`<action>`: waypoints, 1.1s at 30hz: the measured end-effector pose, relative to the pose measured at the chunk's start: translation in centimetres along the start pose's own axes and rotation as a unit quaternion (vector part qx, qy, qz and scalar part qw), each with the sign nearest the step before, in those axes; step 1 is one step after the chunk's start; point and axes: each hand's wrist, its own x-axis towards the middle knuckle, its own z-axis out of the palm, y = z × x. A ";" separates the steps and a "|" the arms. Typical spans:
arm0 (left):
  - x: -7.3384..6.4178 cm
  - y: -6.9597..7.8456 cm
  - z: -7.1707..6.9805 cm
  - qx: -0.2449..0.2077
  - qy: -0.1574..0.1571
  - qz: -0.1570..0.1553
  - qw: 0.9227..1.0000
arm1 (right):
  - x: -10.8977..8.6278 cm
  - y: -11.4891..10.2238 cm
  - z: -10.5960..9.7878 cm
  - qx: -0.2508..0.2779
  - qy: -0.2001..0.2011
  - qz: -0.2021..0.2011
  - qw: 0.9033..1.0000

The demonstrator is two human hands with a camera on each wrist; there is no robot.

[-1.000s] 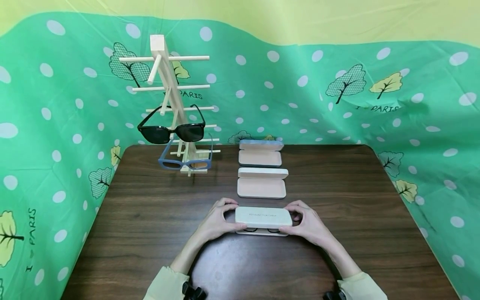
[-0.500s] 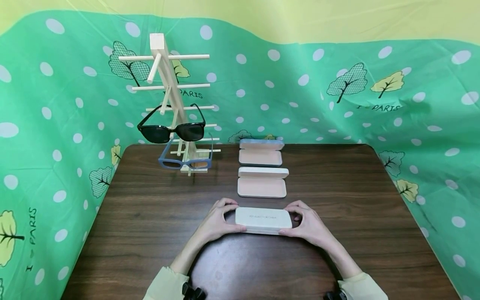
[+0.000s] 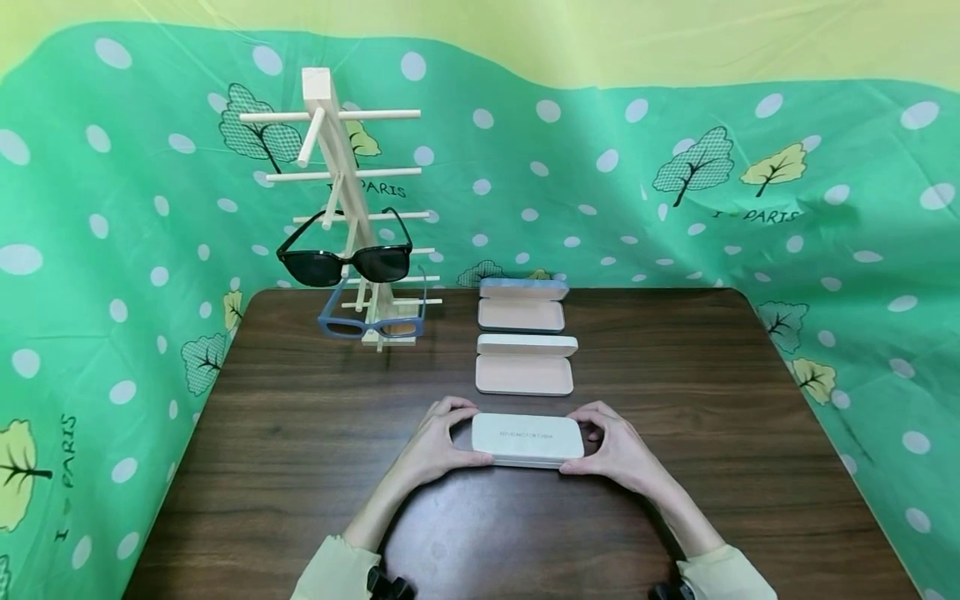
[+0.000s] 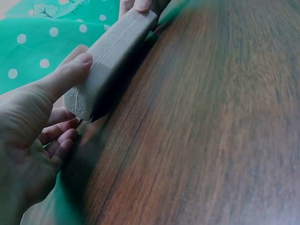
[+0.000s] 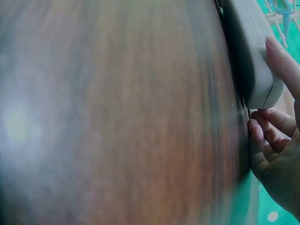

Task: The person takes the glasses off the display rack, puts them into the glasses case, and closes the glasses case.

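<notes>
A pale glasses case (image 3: 527, 438) with small lettering on its lid lies closed on the table in front of the person. My left hand (image 3: 442, 439) grips its left end, thumb on the front edge and fingers behind. At the other end my right hand (image 3: 611, 446) holds it the same way. In the left wrist view the case (image 4: 110, 58) shows its closed seam, with the left thumb (image 4: 70, 75) pressed against the side. The right wrist view has the case (image 5: 253, 51) between thumb and curled fingers. Whatever lies inside is hidden.
Two more glasses cases stand with lids raised behind: a white one (image 3: 523, 376) and a blue-lidded one (image 3: 521, 315). At the back left a wooden display rack (image 3: 341, 179) bears black sunglasses (image 3: 382, 264) and blue-framed glasses (image 3: 345, 329). A patterned green cloth (image 3: 600, 208) hangs behind the table.
One second ago the lid was slightly raised, with part of a dark-framed pair of glasses showing under it. The lid has come down and the case is closed; both hands keep their places.
</notes>
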 end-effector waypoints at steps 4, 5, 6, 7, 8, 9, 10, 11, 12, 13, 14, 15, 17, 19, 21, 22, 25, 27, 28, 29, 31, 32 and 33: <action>-0.1 0.1 0.0 -0.003 0.001 -0.001 1.000 | 0.0 -0.1 0.1 -0.007 0.003 -0.005 1.000; -0.1 0.1 -0.1 -0.001 0.001 -0.001 1.000 | 0.0 -0.2 0.2 -0.012 0.004 -0.007 1.000; -0.1 0.1 -0.1 0.000 0.002 -0.001 1.000 | 0.0 -0.2 0.2 -0.016 0.004 -0.010 1.000; -0.1 0.1 -0.1 0.002 0.002 0.000 1.000 | 0.0 -0.3 0.3 -0.022 0.005 -0.012 1.000; -0.1 0.1 -0.1 0.003 0.002 0.000 1.000 | -0.1 -0.3 0.3 -0.027 0.006 -0.014 1.000; -0.2 0.2 -0.1 0.006 0.002 0.000 1.000 | -0.1 -0.4 0.3 -0.032 0.007 -0.015 0.999; -0.2 0.2 -0.1 0.007 0.001 0.000 1.000 | -0.1 -0.4 0.3 -0.035 0.007 -0.015 0.999; -0.2 0.2 0.0 0.010 0.000 -0.001 1.000 | -0.1 -0.5 0.3 -0.036 0.008 -0.016 0.999; -0.2 0.2 0.0 0.012 0.001 -0.001 1.000 | -0.2 -0.5 0.3 -0.038 0.009 -0.015 0.999; -0.2 0.2 0.0 0.015 0.000 -0.003 1.000 | -0.2 -0.5 0.3 -0.040 0.009 -0.015 0.999; -0.2 0.3 0.0 0.017 0.000 -0.002 1.000 | -0.2 -0.6 0.4 -0.041 0.008 -0.014 0.999; -0.2 0.3 0.1 0.021 0.000 -0.004 1.000 | -0.2 -0.6 0.4 -0.041 0.007 -0.013 0.999; -0.3 0.3 0.2 0.025 0.001 -0.005 1.000 | -0.2 -0.7 0.4 -0.046 0.008 -0.013 0.999; -0.3 0.4 0.3 0.026 0.003 -0.004 1.000 | -0.3 -0.7 0.4 -0.051 0.008 -0.014 0.999; -0.3 0.4 0.4 0.028 0.005 -0.003 1.000 | -0.3 -0.7 0.4 -0.054 0.010 -0.016 0.998; -0.3 0.5 0.4 0.028 0.006 -0.002 1.000 | -0.3 -0.7 0.4 -0.055 0.010 -0.017 0.998; -0.3 0.5 0.5 0.035 0.010 -0.002 0.999 | -0.3 -0.7 0.4 -0.056 0.012 -0.021 0.998; -0.4 0.6 0.5 0.040 0.012 -0.001 0.999 | -0.3 -0.7 0.4 -0.055 0.014 -0.021 0.998; -0.4 0.6 0.6 0.043 0.013 0.001 0.999 | -0.3 -0.7 0.4 -0.057 0.015 -0.021 0.998; -0.5 0.6 0.6 0.048 0.015 0.006 0.999 | -0.3 -0.7 0.5 -0.057 0.015 -0.021 0.998; -0.7 0.6 0.7 0.055 0.018 0.012 0.998 | -0.4 -0.7 0.5 -0.057 0.015 -0.020 0.998; -0.7 0.6 0.7 0.058 0.019 0.014 0.998 | -0.4 -0.7 0.6 -0.057 0.014 -0.020 0.998; -0.8 0.5 0.8 0.058 0.021 0.016 0.998 | -0.5 -0.7 0.6 -0.057 0.012 -0.021 0.998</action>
